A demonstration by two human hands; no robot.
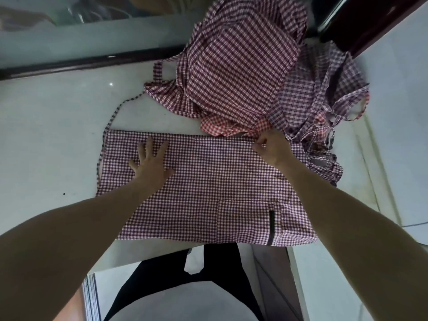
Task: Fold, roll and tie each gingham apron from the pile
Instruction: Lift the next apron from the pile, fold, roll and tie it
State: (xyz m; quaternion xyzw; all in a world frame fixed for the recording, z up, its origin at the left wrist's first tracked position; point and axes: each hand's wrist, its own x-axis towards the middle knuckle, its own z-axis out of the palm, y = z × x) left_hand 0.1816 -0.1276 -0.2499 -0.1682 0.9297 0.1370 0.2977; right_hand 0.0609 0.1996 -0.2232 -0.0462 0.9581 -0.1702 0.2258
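Observation:
A dark-red and white gingham apron (208,181) lies spread flat on the white table (58,135), with a pocket near its front right part. My left hand (150,162) presses flat on the apron's left part, fingers spread. My right hand (272,147) pinches the apron's far edge at the right. A thin tie strap (115,112) curls off the far left corner. Behind it a heap of more gingham aprons (243,72) rises, with tangled straps (328,135) at its right.
A dark frame (69,64) runs along the table's far edge on the left, and a dark glossy object (361,24) stands at the upper right. The table's front edge is near my body; my dark trousers (208,274) show below it.

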